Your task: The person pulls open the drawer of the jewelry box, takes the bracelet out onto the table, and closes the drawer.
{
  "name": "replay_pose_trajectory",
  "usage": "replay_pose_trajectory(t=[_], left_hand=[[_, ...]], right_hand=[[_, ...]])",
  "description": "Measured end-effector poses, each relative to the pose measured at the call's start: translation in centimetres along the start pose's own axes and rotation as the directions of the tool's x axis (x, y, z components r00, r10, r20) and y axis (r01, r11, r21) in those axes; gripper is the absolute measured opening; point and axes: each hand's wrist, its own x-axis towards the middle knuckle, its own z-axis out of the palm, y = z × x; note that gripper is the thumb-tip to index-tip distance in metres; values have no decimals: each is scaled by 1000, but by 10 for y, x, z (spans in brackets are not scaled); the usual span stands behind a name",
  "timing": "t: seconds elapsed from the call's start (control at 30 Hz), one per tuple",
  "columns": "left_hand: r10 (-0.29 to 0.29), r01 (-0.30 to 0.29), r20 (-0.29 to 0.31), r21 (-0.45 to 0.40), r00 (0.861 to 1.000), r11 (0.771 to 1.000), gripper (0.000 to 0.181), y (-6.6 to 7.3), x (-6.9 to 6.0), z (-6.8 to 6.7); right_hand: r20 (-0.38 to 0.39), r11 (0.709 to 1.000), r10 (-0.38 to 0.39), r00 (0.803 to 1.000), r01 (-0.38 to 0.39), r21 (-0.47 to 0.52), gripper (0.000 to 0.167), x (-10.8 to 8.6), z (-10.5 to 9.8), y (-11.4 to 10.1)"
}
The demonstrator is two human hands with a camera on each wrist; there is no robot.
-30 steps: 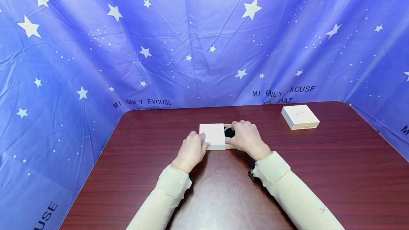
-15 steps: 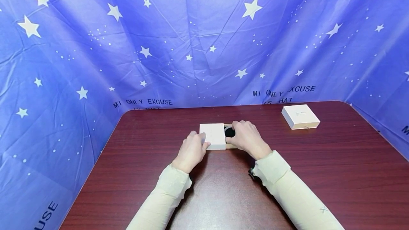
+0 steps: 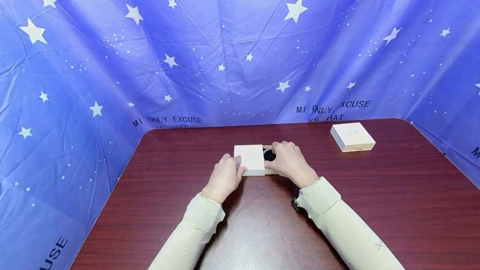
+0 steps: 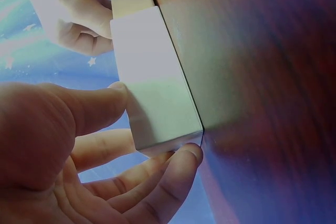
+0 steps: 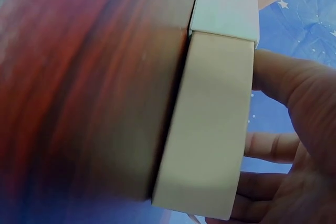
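A white box sleeve point(image 3: 250, 157) lies on the table with its cream drawer point(image 3: 271, 171) slid partly out to the right. My left hand point(image 3: 224, 177) grips the sleeve; in the left wrist view the thumb is on its top edge and the fingertips bend round its end point(image 4: 168, 145). My right hand point(image 3: 291, 161) reaches over the drawer from the right, fingers curled down into it. Between its thumb and index finger shows a dark round thing point(image 3: 269, 155) with a grey rim, mostly hidden. In the right wrist view the drawer wall point(image 5: 205, 124) hides the fingertips.
A second white box point(image 3: 352, 136), drawer shut, with a small pull tab at its front, stands toward the back right of the dark red wooden table point(image 3: 180, 153). A blue curtain point(image 3: 232, 45) with white stars hangs behind and beside the table.
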Motion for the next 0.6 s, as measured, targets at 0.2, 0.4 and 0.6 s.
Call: replay_pose_trajectory(t=[0.2, 0.4, 0.6], left_hand=[[6, -6, -3, 3, 1000, 1000, 14, 0, 0, 0], [15, -15, -10, 5, 1000, 1000, 17, 0, 0, 0], [9, -9, -9, 3, 1000, 1000, 14, 0, 0, 0]], right_hand=[[-28, 998, -26, 999, 24, -56, 45, -1, -1, 0], [-43, 995, -33, 999, 28, -93, 43, -2, -3, 0], [-56, 996, -36, 998, 31, -85, 42, -2, -5, 0]])
